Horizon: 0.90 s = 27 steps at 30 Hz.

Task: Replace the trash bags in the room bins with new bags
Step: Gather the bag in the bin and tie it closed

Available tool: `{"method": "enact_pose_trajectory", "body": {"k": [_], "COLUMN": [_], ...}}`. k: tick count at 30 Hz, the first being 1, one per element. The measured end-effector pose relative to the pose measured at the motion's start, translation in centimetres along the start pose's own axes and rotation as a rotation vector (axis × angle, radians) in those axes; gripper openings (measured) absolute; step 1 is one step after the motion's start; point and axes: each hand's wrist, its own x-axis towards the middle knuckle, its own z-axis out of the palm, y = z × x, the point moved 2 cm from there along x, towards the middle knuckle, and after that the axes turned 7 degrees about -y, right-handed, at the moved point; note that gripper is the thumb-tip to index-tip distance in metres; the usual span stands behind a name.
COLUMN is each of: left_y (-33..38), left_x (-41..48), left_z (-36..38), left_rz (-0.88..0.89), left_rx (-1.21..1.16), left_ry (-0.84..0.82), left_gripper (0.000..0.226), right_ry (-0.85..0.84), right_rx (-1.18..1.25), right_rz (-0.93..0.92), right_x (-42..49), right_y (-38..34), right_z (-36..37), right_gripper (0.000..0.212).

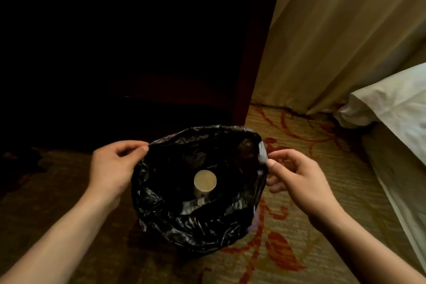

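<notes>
A black bag (198, 191) lines a bin that stands on the carpet (322, 203), near the foot of a dark cabinet (138, 53); the bin itself is hidden under the plastic. The left hand (113, 168) pinches the bag's rim at its left edge between thumb and forefinger, the other fingers curled. The right hand (297, 180) pinches the rim at the right edge the same way, where the plastic bunches pale. So the mouth is stretched open between the two hands, its long axis running left to right — each grip sits at one end of it, neither hand nearer than the other. Deep inside lies a paper cup (204, 182), on its side or tilted, with some scraps below it. The old bag looks not yet lifted out; the coming move likely turns on drawing both ends inward and up together, so the contents stay inside. A curtain (334, 41) and white bedding (391, 108) lie to the right.
</notes>
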Motion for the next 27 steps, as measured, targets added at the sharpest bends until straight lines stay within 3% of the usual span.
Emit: {"method": "enact_pose_trajectory", "body": {"k": [3, 5, 7, 9, 14, 20, 24, 27], "left_y": [-0.1, -0.2, 0.0, 0.2, 0.2, 1.0, 1.1, 0.8], "left_x": [0.2, 0.3, 0.4, 0.5, 0.5, 0.0, 0.2, 0.4], "left_z": [0.1, 0.3, 0.6, 1.0, 1.4, 1.4, 1.2, 1.0], "left_rz": [-0.016, -0.022, -0.013, 0.002, -0.014, 0.077, 0.119, 0.125], "left_rx": [-0.05, -0.065, -0.076, -0.07, -0.013, 0.084, 0.063, 0.057], "left_ry": [0.021, 0.025, 0.025, 0.025, -0.024, 0.008, 0.033, 0.036], "left_gripper": [0.02, 0.018, 0.018, 0.018, 0.016, 0.008, 0.012, 0.014], "right_ry": [-0.297, -0.503, -0.566, -0.532, -0.329, -0.076, -0.086, -0.233], "right_rx": [-0.029, -0.077, -0.217, -0.323, -0.194, -0.329, -0.055, 0.127], "right_rz": [0.18, 0.248, 0.227, 0.216, 0.166, -0.148, -0.099, 0.021], "right_x": [-0.3, -0.7, -0.8, -0.8, -0.3, -0.3, 0.3, 0.5], "right_y": [0.8, 1.0, 1.3, 1.5, 1.3, -0.4, -0.8, -0.7], "right_z": [0.1, 0.5, 0.8, 1.1, 0.7, 1.2, 1.5, 1.5], "right_gripper": [0.044, 0.045, 0.04, 0.038, 0.029, 0.025, 0.028, 0.051]}}
